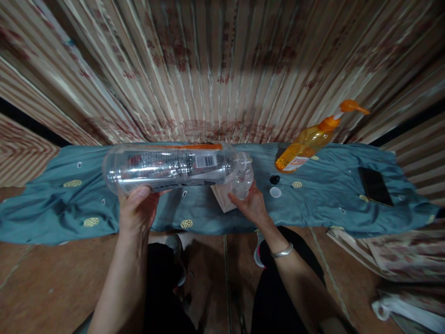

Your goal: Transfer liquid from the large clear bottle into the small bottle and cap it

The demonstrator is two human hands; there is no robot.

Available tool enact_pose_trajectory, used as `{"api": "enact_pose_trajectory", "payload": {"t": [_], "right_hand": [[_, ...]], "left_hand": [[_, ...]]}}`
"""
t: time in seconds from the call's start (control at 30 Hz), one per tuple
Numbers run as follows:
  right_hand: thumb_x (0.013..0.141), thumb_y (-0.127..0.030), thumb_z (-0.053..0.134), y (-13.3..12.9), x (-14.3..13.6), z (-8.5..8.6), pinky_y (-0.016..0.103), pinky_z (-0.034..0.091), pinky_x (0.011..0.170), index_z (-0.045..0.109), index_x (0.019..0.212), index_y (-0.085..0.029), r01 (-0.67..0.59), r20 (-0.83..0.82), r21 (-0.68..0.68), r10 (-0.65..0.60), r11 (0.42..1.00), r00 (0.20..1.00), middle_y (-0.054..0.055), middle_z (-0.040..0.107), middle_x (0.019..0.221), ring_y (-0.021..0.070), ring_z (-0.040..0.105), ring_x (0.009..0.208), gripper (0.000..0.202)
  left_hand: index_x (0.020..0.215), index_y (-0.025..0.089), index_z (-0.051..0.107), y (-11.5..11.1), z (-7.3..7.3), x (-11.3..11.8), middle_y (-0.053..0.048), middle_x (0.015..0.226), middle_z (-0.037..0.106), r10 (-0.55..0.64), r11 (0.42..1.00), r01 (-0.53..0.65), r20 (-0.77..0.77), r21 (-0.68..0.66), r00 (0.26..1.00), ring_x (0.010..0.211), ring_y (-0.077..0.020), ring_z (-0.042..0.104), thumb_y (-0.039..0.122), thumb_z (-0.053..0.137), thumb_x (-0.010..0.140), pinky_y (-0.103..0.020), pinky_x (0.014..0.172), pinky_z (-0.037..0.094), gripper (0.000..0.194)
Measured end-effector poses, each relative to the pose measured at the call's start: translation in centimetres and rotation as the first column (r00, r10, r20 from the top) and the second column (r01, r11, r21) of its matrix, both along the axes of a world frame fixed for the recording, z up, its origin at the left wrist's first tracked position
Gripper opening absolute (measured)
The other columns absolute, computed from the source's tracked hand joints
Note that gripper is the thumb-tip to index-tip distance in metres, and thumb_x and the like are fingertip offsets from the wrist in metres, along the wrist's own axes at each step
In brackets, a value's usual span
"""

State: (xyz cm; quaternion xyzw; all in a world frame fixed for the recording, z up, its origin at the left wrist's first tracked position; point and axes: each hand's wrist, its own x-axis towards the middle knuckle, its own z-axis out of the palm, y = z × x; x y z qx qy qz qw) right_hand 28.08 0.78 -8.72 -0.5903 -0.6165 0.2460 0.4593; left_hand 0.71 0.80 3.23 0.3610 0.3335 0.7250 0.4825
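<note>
A large clear plastic bottle (167, 164) with a printed label lies tipped on its side in the air, its neck pointing right. My left hand (139, 204) grips it from below near its base. In my right hand (252, 202) is a small clear bottle (241, 183), fingers wrapped around its side. The large bottle's mouth meets the small bottle's top; whether they touch I cannot tell. A small black cap (275, 179) and a white round lid (275, 192) lie on the cloth right of my right hand.
An orange pump bottle (306, 146) stands behind and to the right. A dark flat phone-like object (375, 185) lies at the right. Teal cloth (104, 218) covers the narrow surface, with a pale flat item (222, 199) under my hands. A striped curtain (215, 69) hangs behind.
</note>
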Motion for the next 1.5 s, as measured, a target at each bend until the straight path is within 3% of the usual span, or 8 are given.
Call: {"api": "enact_pose_trajectory", "payload": {"t": [0.43, 0.8, 1.13, 1.33, 1.5], "right_hand": [[0.08, -0.047, 0.091, 0.1, 0.2, -1.0, 0.056, 0.068, 0.103, 0.06, 0.15, -0.017, 0.016, 0.036, 0.029, -0.017, 0.999, 0.999, 0.019, 0.083, 0.13, 0.0415, 0.081, 0.121, 0.082], [0.081, -0.047, 0.089, 0.0, 0.2, -0.8, 0.06, 0.066, 0.108, 0.058, 0.152, -0.012, 0.008, 0.039, 0.016, -0.008, 1.0, 0.999, 0.024, 0.079, 0.136, 0.0435, 0.079, 0.126, 0.085], [0.081, -0.045, 0.089, 0.0, 0.3, -0.8, 0.058, 0.067, 0.105, 0.058, 0.152, -0.014, -0.015, 0.017, 0.016, 0.015, 1.0, 1.0, 0.022, 0.081, 0.134, 0.0415, 0.081, 0.121, 0.084], [0.082, -0.047, 0.091, 0.1, 0.4, -1.4, 0.057, 0.066, 0.108, 0.059, 0.152, -0.015, -0.007, 0.038, 0.055, 0.005, 0.998, 0.999, 0.021, 0.08, 0.137, 0.0401, 0.079, 0.126, 0.083], [0.081, -0.048, 0.091, 0.2, 0.5, -1.7, 0.058, 0.066, 0.109, 0.058, 0.153, -0.014, 0.001, 0.034, 0.064, -0.003, 0.998, 0.999, 0.023, 0.08, 0.137, 0.0416, 0.079, 0.127, 0.086]], "left_hand": [[0.159, 0.056, 0.048, -0.1, -0.5, -0.7, 0.003, 0.112, 0.083, 0.002, 1.0, -0.002, 0.008, 0.015, 1.0, 0.1, -0.0321, 0.083, 0.032, 0.11, 0.048, -0.057, 0.094, 0.069, 0.13], [0.164, 0.049, 0.045, -0.3, 0.3, 0.1, -0.002, 0.119, 0.083, 0.065, 0.997, -0.064, -0.004, 0.032, 0.998, 0.114, -0.0367, 0.08, 0.031, 0.11, 0.045, -0.058, 0.096, 0.068, 0.137], [0.162, 0.047, 0.049, -0.2, -0.3, -0.4, 0.002, 0.105, 0.085, 0.061, 0.998, -0.061, 0.026, 0.002, 0.998, 0.093, -0.0303, 0.082, 0.033, 0.114, 0.039, -0.06, 0.101, 0.066, 0.14], [0.163, 0.047, 0.049, 0.0, -0.3, -0.3, 0.0, 0.113, 0.085, 0.053, 0.998, -0.053, 0.011, 0.022, 0.999, 0.088, -0.0284, 0.082, 0.036, 0.114, 0.04, -0.061, 0.099, 0.066, 0.139], [0.162, 0.049, 0.048, 0.0, -0.5, -0.8, 0.002, 0.112, 0.085, 0.012, 1.0, -0.012, 0.064, -0.009, 0.998, 0.09, -0.0271, 0.081, 0.028, 0.113, 0.04, -0.056, 0.098, 0.067, 0.14]]}}
